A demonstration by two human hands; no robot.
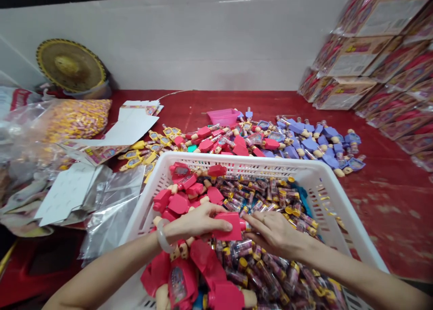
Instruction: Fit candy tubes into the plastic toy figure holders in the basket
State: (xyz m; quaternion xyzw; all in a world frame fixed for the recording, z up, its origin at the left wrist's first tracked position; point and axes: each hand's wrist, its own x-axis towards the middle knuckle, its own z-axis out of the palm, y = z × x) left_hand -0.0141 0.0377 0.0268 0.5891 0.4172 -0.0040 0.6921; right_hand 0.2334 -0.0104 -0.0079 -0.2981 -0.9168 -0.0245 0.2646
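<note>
A white wall (216, 44) stands behind a red table (379, 211); on the table a white basket (243, 160) holds red toys (179, 203) on its left side and clear tubes with yellow caps (270, 280) in the middle and on its right. The left hand (201, 220), with a pale bracelet (163, 236) at its wrist, pinches a red block (227, 220) above the basket's contents; its thumb presses flat on the top, and the fingers underneath are hidden. The right hand (275, 229) is curled, its fingertips drawn together at the block's narrow right end; how tightly they press there, I cannot tell; the block lies level between the two hands. Beyond the basket lie purple toys (311, 143); yellow toys (133, 160) lie to the left; wrapped boxes (352, 93) stand stacked at the right.
</note>
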